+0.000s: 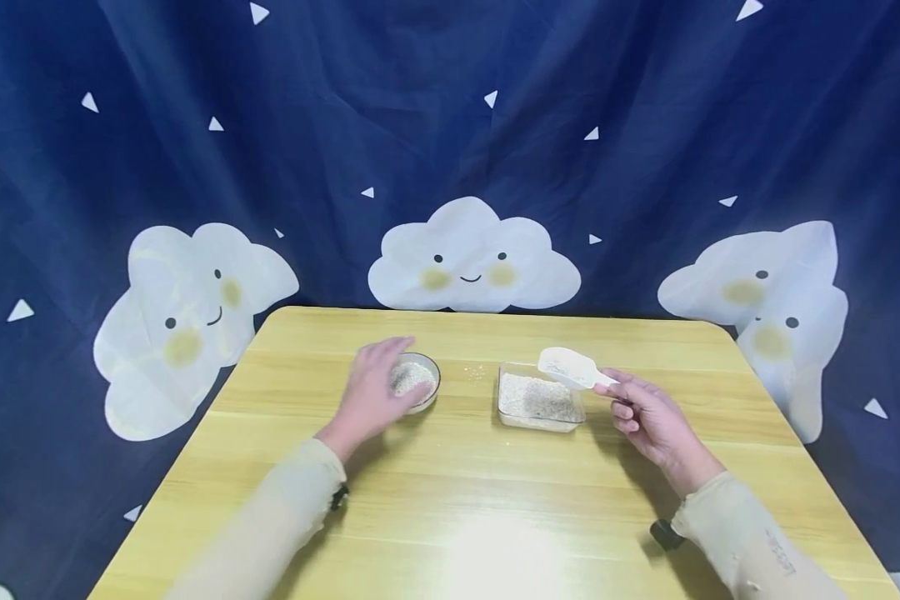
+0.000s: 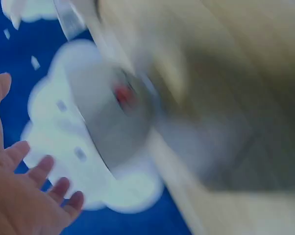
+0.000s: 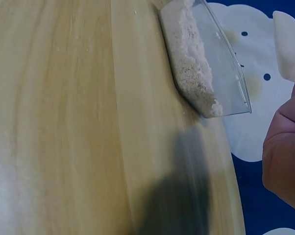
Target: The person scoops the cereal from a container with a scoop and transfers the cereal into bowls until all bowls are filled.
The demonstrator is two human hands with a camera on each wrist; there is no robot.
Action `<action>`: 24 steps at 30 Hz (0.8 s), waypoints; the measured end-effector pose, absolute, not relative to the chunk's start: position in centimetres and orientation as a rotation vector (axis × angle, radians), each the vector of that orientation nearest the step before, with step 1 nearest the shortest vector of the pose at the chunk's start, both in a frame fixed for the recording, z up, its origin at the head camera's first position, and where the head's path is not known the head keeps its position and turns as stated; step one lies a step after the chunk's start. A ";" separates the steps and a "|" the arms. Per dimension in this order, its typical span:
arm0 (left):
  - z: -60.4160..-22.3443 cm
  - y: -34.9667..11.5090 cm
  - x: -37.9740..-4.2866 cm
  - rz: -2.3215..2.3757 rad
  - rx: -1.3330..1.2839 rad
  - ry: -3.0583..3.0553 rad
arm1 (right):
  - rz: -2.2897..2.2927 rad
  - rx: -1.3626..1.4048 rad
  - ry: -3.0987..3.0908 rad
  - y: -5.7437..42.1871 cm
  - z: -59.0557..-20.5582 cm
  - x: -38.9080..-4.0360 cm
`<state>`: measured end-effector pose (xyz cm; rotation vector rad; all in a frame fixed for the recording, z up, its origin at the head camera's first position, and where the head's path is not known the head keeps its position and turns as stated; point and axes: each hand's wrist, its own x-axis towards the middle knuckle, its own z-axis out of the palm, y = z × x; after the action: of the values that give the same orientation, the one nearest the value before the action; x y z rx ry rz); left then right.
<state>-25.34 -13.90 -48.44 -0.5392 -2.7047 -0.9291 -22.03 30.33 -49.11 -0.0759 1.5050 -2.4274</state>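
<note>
My right hand [image 1: 656,421] pinches the handle of a white scoop [image 1: 568,367] between thumb and fingers. The scoop is over the back right of a clear rectangular container [image 1: 540,424], which holds pale, grainy material [image 1: 525,396]. On the left, my left hand [image 1: 375,387] is beside a small round bowl [image 1: 432,400] with similar grains in it. Its fingers look spread and parted from the bowl [image 2: 113,127], which is blurred in the left wrist view. The right wrist view shows the container [image 3: 226,63] and part of the scoop [image 3: 288,46].
A few spilled grains [image 1: 476,372] lie on the wooden table [image 1: 420,492] between bowl and container. Behind the table's far edge hangs a dark blue curtain [image 1: 435,158] with white clouds and triangles.
</note>
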 end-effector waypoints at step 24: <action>-52.4 -19.2 -25.7 -0.877 -0.375 -2.908 | -2.318 -0.043 1.675 25.2 -47.0 -24.5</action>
<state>-25.65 -19.22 -52.41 -0.3751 -2.9077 -0.8765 -24.54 25.23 -47.01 -0.0434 1.6753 -2.3182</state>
